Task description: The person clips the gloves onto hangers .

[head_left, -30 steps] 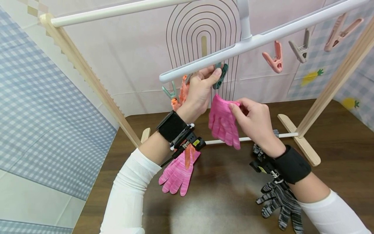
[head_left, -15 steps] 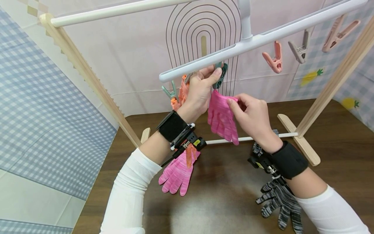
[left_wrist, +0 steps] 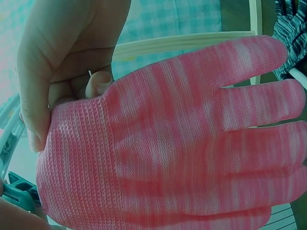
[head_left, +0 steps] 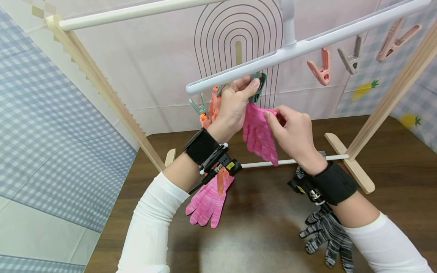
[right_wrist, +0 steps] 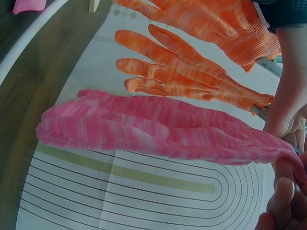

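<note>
My left hand (head_left: 235,102) pinches a dark green clothespin (head_left: 260,87) under the white hanger bar (head_left: 235,74). A pink knit glove (head_left: 258,132) hangs fingers down just below that clothespin. At its cuff, my right hand (head_left: 295,132) pinches the edge between thumb and fingers. In the left wrist view the clothespin's tip meets the cuff (left_wrist: 76,158); whether it bites the knit I cannot tell. Two orange gloves (right_wrist: 172,76) hang beside it in the right wrist view, mostly hidden behind my left arm from the head. One is held by a light green clothespin (head_left: 202,108).
Pink and grey clothespins (head_left: 321,70) hang along the bar's right side. A wooden stand (head_left: 102,87) with white rods surrounds the work. On the brown table (head_left: 252,235) lie another pink glove (head_left: 209,201) and a black-and-grey glove (head_left: 327,239), partly under my right arm.
My right hand has raised the pink glove slightly up and left, bringing its cuff up to the dark green clothespin. The left hand has stayed in place.
</note>
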Demonstrator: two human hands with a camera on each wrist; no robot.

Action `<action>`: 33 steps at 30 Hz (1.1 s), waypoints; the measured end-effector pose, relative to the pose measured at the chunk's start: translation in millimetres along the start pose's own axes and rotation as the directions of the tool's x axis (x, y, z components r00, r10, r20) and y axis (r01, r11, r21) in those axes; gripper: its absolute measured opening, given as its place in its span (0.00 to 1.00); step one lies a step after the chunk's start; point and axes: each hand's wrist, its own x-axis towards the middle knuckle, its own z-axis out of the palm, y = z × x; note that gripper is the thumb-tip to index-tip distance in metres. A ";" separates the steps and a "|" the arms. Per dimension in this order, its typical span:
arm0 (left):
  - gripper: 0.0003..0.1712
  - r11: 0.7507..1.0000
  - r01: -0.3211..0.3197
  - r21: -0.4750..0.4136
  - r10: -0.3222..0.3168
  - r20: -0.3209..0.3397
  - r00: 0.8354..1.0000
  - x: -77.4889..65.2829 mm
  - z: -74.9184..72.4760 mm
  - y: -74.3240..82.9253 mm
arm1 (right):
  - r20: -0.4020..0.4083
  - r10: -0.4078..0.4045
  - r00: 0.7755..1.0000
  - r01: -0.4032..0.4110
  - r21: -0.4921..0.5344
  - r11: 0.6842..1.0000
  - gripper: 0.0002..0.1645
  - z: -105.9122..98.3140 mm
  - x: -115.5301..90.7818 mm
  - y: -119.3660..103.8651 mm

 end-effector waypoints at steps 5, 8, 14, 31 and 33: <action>0.18 1.000 0.007 -0.019 -0.007 -0.007 1.000 0.8 1.2 0.2 | -0.018 0.006 1.000 -0.006 -0.003 1.000 0.13 1.3 2.5 -1.3; 0.18 1.000 0.015 -0.027 -0.016 -0.014 1.000 1.1 1.7 0.2 | -0.024 0.008 1.000 -0.008 0.002 1.000 0.13 2.3 3.6 -1.9; 0.18 0.999 0.016 -0.028 -0.016 -0.017 1.000 1.1 1.9 0.4 | -0.035 -0.004 0.999 0.004 0.011 1.000 0.12 3.7 4.4 -3.8; 0.17 1.000 0.003 0.016 -0.003 -0.025 1.000 3.1 0.7 -2.6 | -0.089 -0.050 0.995 0.051 0.009 0.999 0.12 5.8 10.3 -5.1; 0.17 1.000 0.002 0.020 -0.002 -0.022 1.000 3.1 0.7 -2.6 | -0.094 -0.051 0.994 0.052 0.008 0.999 0.12 6.1 10.8 -5.5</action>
